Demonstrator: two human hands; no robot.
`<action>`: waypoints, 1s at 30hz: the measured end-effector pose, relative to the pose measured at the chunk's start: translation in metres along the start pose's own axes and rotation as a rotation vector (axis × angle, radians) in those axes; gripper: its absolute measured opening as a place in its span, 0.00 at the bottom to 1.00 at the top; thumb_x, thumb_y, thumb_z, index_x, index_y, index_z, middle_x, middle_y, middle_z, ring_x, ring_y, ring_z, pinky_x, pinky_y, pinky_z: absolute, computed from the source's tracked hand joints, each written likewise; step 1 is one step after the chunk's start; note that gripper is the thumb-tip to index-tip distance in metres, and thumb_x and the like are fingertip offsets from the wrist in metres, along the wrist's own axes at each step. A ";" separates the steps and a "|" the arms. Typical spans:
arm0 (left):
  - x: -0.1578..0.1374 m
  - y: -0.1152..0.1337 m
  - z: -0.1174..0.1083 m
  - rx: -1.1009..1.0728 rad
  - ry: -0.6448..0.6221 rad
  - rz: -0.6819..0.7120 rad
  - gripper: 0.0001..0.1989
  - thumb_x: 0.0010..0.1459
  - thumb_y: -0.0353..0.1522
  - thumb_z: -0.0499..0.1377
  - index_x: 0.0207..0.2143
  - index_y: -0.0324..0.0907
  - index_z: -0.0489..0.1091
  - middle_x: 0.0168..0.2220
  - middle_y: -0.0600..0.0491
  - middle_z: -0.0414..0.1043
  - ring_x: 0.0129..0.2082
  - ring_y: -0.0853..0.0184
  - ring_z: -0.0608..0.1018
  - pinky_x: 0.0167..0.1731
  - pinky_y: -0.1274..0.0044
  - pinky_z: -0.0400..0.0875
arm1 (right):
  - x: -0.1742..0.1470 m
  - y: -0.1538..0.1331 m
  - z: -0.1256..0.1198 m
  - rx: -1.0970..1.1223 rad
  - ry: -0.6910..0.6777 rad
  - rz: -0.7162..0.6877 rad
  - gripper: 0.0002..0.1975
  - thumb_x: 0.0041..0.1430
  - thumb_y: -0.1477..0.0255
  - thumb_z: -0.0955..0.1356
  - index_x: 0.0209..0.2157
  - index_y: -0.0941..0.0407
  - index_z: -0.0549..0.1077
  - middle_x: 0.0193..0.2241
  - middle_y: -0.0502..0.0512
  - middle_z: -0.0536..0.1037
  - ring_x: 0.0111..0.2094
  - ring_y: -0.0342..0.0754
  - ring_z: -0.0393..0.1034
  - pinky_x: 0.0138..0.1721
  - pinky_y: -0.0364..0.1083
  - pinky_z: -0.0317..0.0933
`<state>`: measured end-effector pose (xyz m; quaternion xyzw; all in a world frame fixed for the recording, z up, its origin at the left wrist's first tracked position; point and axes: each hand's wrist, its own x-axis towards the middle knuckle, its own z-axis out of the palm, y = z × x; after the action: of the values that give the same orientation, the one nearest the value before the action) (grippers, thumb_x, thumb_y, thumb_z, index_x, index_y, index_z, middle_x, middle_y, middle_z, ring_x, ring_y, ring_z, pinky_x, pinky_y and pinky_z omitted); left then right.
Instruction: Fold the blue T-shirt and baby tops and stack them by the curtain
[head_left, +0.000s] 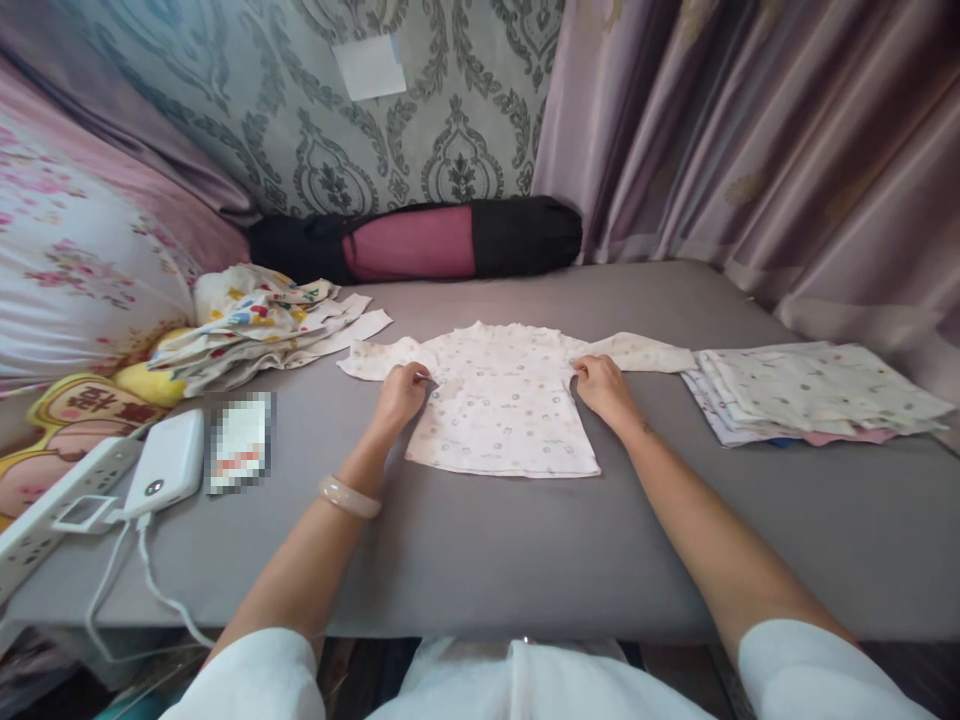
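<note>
A small white long-sleeved shirt (502, 410) with a fine print lies flat on the grey sheet (480, 560), its collar pointing away from me and both sleeves spread outward. My left hand (405, 390) pinches its left side just below the armpit. On the opposite side, my right hand (602, 385) has thumb and fingers closed on the cloth at the same height. The tip of the right sleeve meets a stack of folded clothes (817, 385). The fingertips partly cover the shirt's side edges.
Left of the shirt lies a loose heap of printed clothes (262, 320). Nearer are a white power bank (166, 460) with cables, a power strip (60, 505) and a blurred packet (240, 443). A black and pink roll (412, 240) lies along the wall, beside purple curtains (675, 120).
</note>
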<state>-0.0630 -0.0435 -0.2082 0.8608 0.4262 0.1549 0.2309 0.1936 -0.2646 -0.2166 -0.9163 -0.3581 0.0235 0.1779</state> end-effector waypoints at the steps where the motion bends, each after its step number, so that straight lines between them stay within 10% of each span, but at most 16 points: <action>1: 0.002 -0.002 0.001 0.047 0.003 0.038 0.12 0.55 0.26 0.55 0.40 0.40 0.74 0.36 0.48 0.72 0.37 0.64 0.75 0.43 0.73 0.67 | 0.000 0.003 0.000 0.002 0.001 -0.024 0.14 0.62 0.75 0.60 0.43 0.56 0.76 0.45 0.61 0.73 0.45 0.50 0.69 0.46 0.44 0.59; 21: 0.007 0.014 -0.004 0.318 0.101 0.050 0.14 0.62 0.29 0.48 0.45 0.40 0.70 0.43 0.41 0.67 0.46 0.55 0.72 0.41 0.70 0.67 | -0.010 -0.009 -0.009 -0.178 0.060 -0.126 0.20 0.64 0.80 0.55 0.49 0.58 0.72 0.46 0.64 0.71 0.49 0.55 0.64 0.47 0.49 0.57; 30: -0.020 0.065 0.073 0.072 -0.109 0.653 0.20 0.62 0.26 0.44 0.55 0.35 0.63 0.54 0.38 0.67 0.57 0.58 0.67 0.57 0.65 0.62 | -0.051 -0.082 0.036 -0.006 -0.104 -0.401 0.28 0.68 0.68 0.52 0.63 0.68 0.56 0.65 0.68 0.54 0.67 0.57 0.43 0.65 0.54 0.37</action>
<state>0.0021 -0.1137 -0.2372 0.9666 0.1199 0.1592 0.1609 0.0966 -0.2318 -0.2270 -0.8247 -0.5422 0.0338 0.1574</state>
